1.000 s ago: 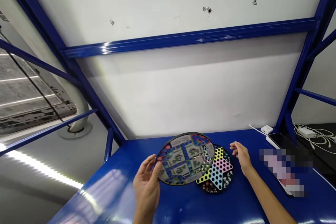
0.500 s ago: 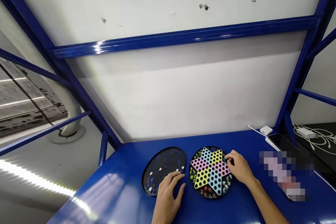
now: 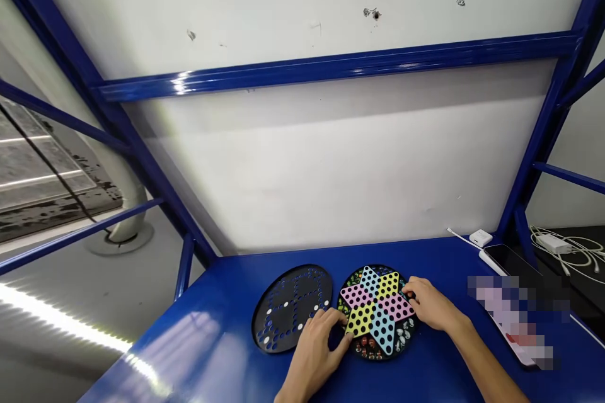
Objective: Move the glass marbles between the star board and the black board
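On the worktop [image 3: 222, 302], the star board [image 3: 377, 302] lies flat between our half-open left hand [image 3: 314, 352] and curled right hand [image 3: 433, 306] — at opposite sides, probably steadying it — though we cannot tell if either grips.

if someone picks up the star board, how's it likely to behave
The star board will probably stay stiff, as it looks like a flat disc lying level on the table. The small pieces around its middle seem loose, so tilting it might spill some. Wide and low, it would likely slide rather than tip if pushed.
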